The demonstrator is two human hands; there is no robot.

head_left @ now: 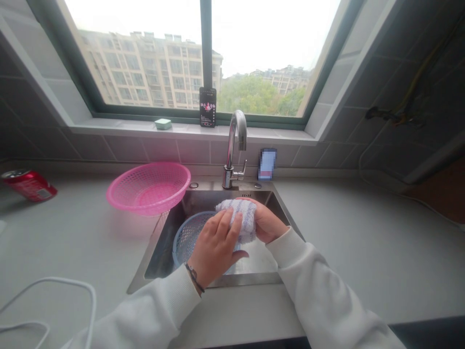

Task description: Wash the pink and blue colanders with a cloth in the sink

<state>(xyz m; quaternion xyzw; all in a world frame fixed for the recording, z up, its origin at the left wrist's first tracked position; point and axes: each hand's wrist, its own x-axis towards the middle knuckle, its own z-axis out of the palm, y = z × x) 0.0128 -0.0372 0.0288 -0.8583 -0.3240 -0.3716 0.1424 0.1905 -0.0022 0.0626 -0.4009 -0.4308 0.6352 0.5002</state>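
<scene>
Far left, a red can [32, 185] is well away from the hands, so a spill there seems unlikely (I cannot tell whether it stands or lies). The white cable [93, 296] is likelier trouble: it runs by the left sleeve [156, 303] and could snag if that arm swings. The pink basket [147, 194] sits at the sink's back-left corner; an elbow might tip it in. Inside the sink [158, 242], the blue basket [186, 242] lies below the hands and could catch anything dropped. The left hand [220, 242] is spread, fingers laid on the striped cloth [249, 213], which is held above the sink; the right hand [269, 223] grips its far side. A loose hold could let it slip. Right of the faucet [232, 145], a propped phone [267, 165] risks splashes
</scene>
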